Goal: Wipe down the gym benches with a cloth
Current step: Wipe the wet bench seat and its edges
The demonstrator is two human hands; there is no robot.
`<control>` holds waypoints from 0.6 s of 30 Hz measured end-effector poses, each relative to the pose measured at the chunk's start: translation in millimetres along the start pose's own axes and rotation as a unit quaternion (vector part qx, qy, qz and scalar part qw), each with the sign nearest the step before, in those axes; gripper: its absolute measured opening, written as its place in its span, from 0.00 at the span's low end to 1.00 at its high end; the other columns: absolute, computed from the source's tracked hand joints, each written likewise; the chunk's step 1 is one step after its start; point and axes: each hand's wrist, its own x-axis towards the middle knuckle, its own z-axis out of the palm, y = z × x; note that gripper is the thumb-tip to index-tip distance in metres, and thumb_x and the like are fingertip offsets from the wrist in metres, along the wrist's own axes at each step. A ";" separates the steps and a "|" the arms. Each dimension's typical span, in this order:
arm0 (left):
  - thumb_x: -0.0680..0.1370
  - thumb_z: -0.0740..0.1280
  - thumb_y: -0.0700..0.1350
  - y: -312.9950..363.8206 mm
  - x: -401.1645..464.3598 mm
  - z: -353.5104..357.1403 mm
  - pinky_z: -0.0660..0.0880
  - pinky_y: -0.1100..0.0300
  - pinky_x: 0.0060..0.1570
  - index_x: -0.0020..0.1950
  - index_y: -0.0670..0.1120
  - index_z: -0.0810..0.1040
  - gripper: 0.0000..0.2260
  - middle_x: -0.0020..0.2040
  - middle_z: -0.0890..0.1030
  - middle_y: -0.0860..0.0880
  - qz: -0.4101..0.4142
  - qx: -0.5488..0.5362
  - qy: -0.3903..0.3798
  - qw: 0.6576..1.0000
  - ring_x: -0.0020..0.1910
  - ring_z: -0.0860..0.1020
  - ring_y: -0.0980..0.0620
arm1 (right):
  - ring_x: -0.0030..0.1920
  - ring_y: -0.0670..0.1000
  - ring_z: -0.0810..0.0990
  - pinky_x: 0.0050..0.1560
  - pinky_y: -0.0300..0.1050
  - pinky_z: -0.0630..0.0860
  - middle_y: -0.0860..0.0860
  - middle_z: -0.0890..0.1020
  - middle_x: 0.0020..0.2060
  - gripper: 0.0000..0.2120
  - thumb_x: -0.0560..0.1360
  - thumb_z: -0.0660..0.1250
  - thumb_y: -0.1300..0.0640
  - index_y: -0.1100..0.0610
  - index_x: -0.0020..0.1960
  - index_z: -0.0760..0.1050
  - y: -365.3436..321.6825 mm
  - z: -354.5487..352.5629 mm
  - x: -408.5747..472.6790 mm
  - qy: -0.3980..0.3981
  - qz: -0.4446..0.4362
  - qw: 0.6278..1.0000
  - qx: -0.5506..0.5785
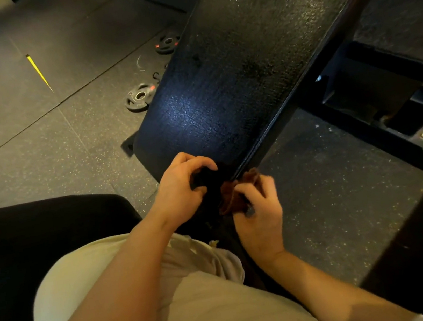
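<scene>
A long black padded gym bench (pixel 244 55) runs from the upper right down to the centre of the view, its textured surface glossy under the light. At its near end a dark brown cloth (pixel 232 194) is bunched between both hands. My left hand (pixel 181 189) grips the darker left part of the cloth with curled fingers, right at the bench's near corner. My right hand (pixel 260 213) pinches the brown right part just below the bench's edge. Much of the cloth is hidden in shadow between the hands.
Two small black weight plates (pixel 139 97) (pixel 168 43) lie on the speckled rubber floor left of the bench. A black metal frame (pixel 389 119) crosses the floor on the right. A yellow strip (pixel 39 73) lies on the floor at the left. Another black pad (pixel 41 252) sits beside my left arm.
</scene>
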 end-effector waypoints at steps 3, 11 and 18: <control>0.67 0.71 0.27 -8.8 1.9 -9.0 0.71 0.64 0.55 0.49 0.51 0.80 0.20 0.52 0.73 0.48 -0.045 0.026 -0.017 0.998 0.52 0.76 0.51 | 0.42 0.48 0.75 0.40 0.30 0.70 0.49 0.73 0.46 0.14 0.62 0.67 0.72 0.57 0.43 0.79 14.9 -6.9 -15.3 -0.063 0.065 0.996 -0.006; 0.68 0.72 0.29 -10.4 -2.2 -15.5 0.74 0.52 0.56 0.51 0.48 0.82 0.18 0.52 0.73 0.48 -0.051 0.043 -0.050 0.996 0.52 0.77 0.46 | 0.42 0.39 0.73 0.45 0.27 0.69 0.51 0.73 0.45 0.08 0.65 0.68 0.67 0.60 0.43 0.79 0.0 5.3 -17.4 -0.059 0.075 0.994 0.060; 0.68 0.72 0.28 -11.5 -4.9 -13.7 0.76 0.55 0.55 0.52 0.47 0.82 0.19 0.46 0.73 0.53 -0.061 0.030 -0.057 0.996 0.51 0.78 0.49 | 0.41 0.41 0.74 0.43 0.25 0.70 0.51 0.77 0.43 0.11 0.62 0.67 0.70 0.61 0.41 0.82 4.7 7.2 -21.7 -0.066 0.082 0.993 0.054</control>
